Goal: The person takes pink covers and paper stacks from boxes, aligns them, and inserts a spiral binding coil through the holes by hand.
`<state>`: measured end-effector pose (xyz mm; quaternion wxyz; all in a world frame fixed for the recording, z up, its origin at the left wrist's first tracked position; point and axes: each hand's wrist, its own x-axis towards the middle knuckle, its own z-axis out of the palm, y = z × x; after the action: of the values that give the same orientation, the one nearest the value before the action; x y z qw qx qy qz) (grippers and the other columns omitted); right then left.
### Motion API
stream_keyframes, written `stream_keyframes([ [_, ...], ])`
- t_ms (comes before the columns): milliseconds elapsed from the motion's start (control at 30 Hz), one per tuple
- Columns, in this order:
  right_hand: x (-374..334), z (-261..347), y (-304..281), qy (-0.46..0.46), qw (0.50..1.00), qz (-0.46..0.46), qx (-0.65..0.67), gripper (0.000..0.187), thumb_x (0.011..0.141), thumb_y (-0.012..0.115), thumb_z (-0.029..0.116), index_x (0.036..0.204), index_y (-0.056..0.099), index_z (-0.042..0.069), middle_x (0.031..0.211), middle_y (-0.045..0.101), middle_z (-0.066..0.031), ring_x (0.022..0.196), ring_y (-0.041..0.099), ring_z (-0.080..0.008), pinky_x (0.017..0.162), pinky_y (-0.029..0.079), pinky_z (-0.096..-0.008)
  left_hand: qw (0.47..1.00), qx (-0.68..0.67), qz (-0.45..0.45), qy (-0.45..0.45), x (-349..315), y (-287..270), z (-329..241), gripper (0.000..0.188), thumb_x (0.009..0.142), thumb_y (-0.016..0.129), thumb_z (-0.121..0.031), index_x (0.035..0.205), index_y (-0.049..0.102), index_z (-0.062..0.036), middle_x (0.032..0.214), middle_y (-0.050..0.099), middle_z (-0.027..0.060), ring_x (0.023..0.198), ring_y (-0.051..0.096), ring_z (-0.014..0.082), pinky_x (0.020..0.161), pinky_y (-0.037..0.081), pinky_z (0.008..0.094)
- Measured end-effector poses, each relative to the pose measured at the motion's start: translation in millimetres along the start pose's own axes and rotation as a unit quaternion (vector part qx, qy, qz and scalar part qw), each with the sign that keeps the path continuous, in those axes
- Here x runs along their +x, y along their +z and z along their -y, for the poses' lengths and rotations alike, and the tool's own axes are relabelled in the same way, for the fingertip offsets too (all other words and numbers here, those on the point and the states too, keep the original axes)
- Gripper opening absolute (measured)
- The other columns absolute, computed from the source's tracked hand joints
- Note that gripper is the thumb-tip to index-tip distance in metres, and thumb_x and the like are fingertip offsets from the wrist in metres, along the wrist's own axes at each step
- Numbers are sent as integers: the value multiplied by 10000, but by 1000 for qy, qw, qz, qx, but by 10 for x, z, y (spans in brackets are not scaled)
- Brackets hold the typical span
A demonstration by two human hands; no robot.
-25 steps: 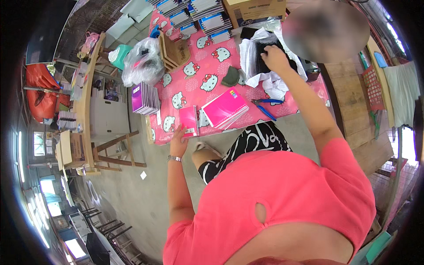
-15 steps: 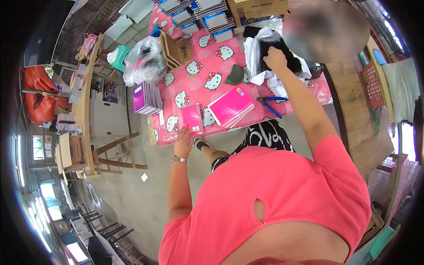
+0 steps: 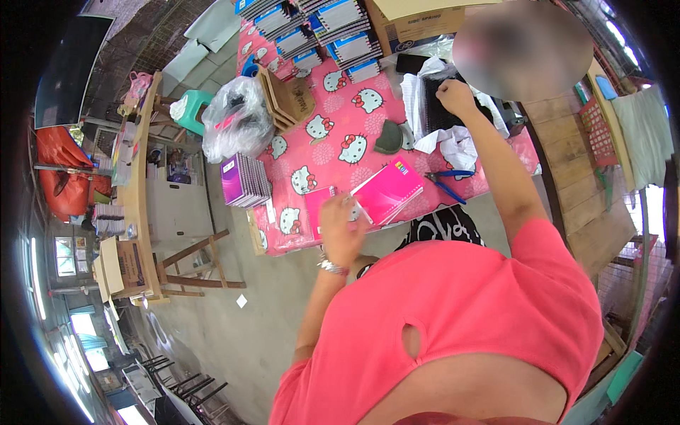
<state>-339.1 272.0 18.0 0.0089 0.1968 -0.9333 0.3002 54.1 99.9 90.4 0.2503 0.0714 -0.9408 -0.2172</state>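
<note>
Over a single pink notebook (image 3: 318,207) near the front edge of the table is my left hand (image 3: 341,228), blurred by motion, so its fingers do not read clearly. Beside it lies a small stack of pink notebooks (image 3: 388,193). My right hand (image 3: 457,98) reaches far forward, fingers closed, at a black bundle (image 3: 438,106) resting in crumpled white paper (image 3: 453,145). What those fingers pinch, if anything, is too small to make out. Blue-handled pliers (image 3: 448,187) lie right of the stack, and a dark green curved piece (image 3: 388,137) sits behind it.
A pink patterned cloth (image 3: 333,166) covers the table. Purple spiral notebooks (image 3: 245,181) are stacked at its left edge, near a clear plastic bag (image 3: 237,120) and brown boards (image 3: 283,99). Blue-and-white notebooks (image 3: 350,46) and a cardboard box (image 3: 418,27) stand at the back.
My left hand has moved right, across the single notebook toward the pink stack. My right hand has stayed at the black bundle, lifting slightly. The whole view has shifted a little.
</note>
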Motion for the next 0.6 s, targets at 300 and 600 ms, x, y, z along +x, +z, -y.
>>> stream_keyframes([
  [300, -388, 312, -514, -79, 972, 43, 216, 307, 950, 462, 222, 1110, 680, 77, 737, 611, -64, 682, 587, -156, 656, 481, -288, 964, 144, 211, 78, 391, 453, -486, 326, 746, 672, -151, 1057, 601, -81, 978, 574, 93, 869, 581, 294, 758, 518, 400],
  [600, -1669, 819, -589, -253, 896, 92, 352, 304, 891, 611, 97, 1190, 663, 104, 977, 643, -90, 891, 631, -241, 794, 497, -352, 978, 124, 159, 57, 707, 72, -481, 225, 819, 587, -107, 1040, 596, -64, 943, 614, 106, 866, 579, 298, 810, 450, 428],
])
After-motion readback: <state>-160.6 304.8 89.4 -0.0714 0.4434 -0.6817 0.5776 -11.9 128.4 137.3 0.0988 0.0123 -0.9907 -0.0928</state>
